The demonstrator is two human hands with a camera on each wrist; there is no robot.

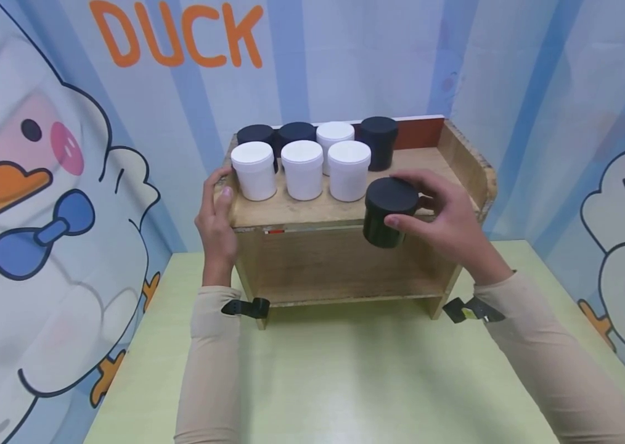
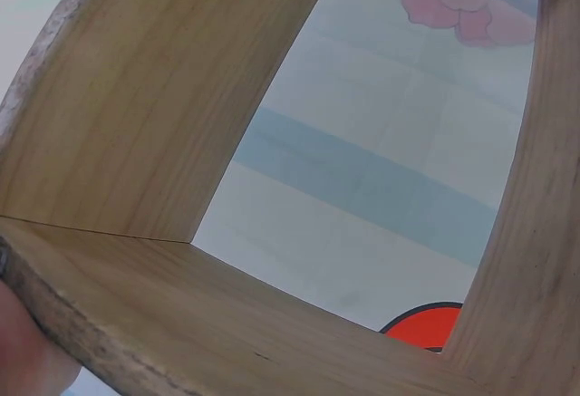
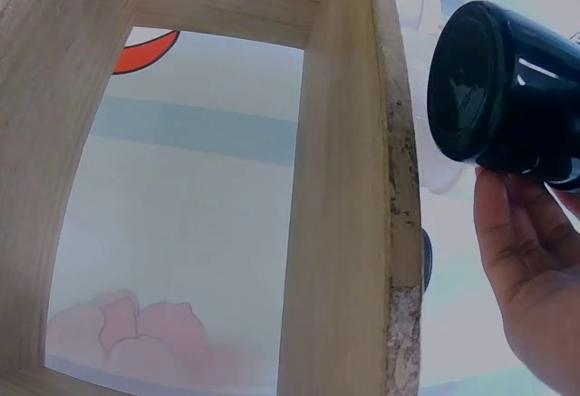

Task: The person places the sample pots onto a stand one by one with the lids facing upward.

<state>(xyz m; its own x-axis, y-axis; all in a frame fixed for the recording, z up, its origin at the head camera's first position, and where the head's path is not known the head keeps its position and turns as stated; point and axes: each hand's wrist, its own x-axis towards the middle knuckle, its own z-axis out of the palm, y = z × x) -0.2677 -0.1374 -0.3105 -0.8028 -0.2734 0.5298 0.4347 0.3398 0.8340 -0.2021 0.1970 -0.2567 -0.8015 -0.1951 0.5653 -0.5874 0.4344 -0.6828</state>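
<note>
My right hand (image 1: pixel 448 216) holds a black lidded jar (image 1: pixel 390 213) by its side, thumb in front and fingers behind. The jar is just off the front edge of the top board of a wooden shelf (image 1: pixel 346 296); the right wrist view shows its base (image 3: pixel 467 83) clear of the wood. My left hand (image 1: pixel 217 228) grips the shelf's left side, near the top corner. Three white jars (image 1: pixel 302 172) stand in the front row. Behind them are two black jars (image 1: pixel 297 132), a white jar (image 1: pixel 336 131) and another black jar (image 1: pixel 379 145), partly hidden.
A raised side panel (image 1: pixel 470 163) bounds the top board on the right, and a low reddish-brown back strip (image 1: pixel 418 134) runs behind. Below is an open compartment with a lower board (image 1: pixel 346 290). The shelf stands on a pale green table (image 1: pixel 346 382) before a duck-patterned curtain (image 1: pixel 346 55).
</note>
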